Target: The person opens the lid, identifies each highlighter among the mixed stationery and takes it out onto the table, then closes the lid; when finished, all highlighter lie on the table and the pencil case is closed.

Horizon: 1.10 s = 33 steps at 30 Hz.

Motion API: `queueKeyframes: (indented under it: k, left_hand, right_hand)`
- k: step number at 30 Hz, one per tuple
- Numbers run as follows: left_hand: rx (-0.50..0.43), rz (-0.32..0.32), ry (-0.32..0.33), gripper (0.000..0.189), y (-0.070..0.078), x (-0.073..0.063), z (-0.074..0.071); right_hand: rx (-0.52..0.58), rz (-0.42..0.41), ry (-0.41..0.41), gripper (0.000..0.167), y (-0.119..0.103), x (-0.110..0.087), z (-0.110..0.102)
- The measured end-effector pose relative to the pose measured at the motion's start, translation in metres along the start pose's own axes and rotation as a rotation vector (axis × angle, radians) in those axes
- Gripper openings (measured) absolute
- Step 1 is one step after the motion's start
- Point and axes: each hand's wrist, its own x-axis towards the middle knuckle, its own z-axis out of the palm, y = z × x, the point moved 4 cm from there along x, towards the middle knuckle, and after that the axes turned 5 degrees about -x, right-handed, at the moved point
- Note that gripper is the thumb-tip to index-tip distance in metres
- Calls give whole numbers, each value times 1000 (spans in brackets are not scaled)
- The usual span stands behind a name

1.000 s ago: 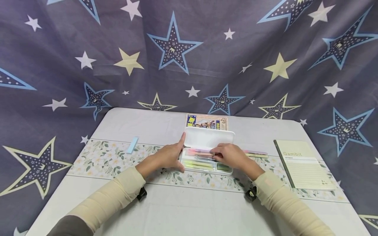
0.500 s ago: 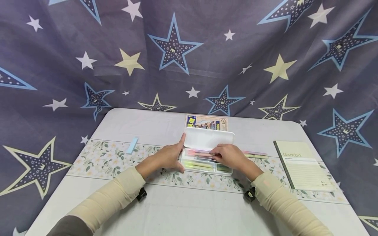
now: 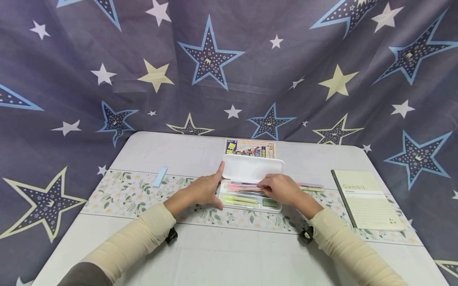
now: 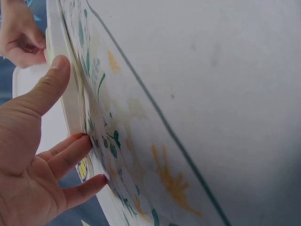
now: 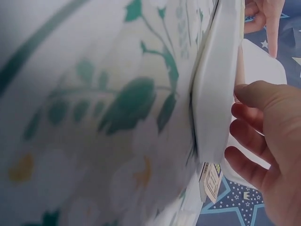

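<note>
A white pencil case (image 3: pixel 253 167) lies with its lid raised in the middle of the table. Several pens are inside, among them yellow ones (image 3: pixel 240 200) in the front part. My left hand (image 3: pixel 204 188) touches the case's left end, thumb at the front and fingers spread toward the lid. Over the back part of the case, my right hand (image 3: pixel 280 190) pinches a pink pen (image 3: pixel 247 187) between thumb and fingertips; the hand hides the pen's right end. Purple and yellow-green pens (image 3: pixel 312 188) stick out to the right behind that hand.
A light blue strip (image 3: pixel 160 176) lies at the left on the floral band. Behind the lid is a printed booklet (image 3: pixel 266 147). A notebook (image 3: pixel 368 200) with a dark spine lies at the right. A starry curtain (image 3: pixel 200 107) hangs behind the table.
My right hand has moved very slightly to the right, and the pink pen in its fingers has shifted a little. The left hand keeps its place on the pencil case.
</note>
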Motion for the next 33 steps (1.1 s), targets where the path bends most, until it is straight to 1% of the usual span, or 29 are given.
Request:
queueKeyframes:
  k: [4, 9, 17, 23, 33]
  left_hand:
    - [3, 13, 1, 155, 0, 1, 0]
    - [5, 22, -1, 156, 0, 1, 1]
    - [8, 14, 8, 157, 0, 2, 1]
    - [10, 10, 12, 156, 1, 1, 0]
    - [11, -3, 1, 157, 1, 2, 1]
  right_hand:
    - [-10, 16, -21, 17, 2, -4, -3]
    - [-20, 44, -16, 18, 5, -10, -8]
    - [-15, 50, 31, 16, 14, -19, -13]
    - [-9, 63, 34, 17, 20, -25, -18]
    - [-19, 74, 91, 18, 33, -38, -26]
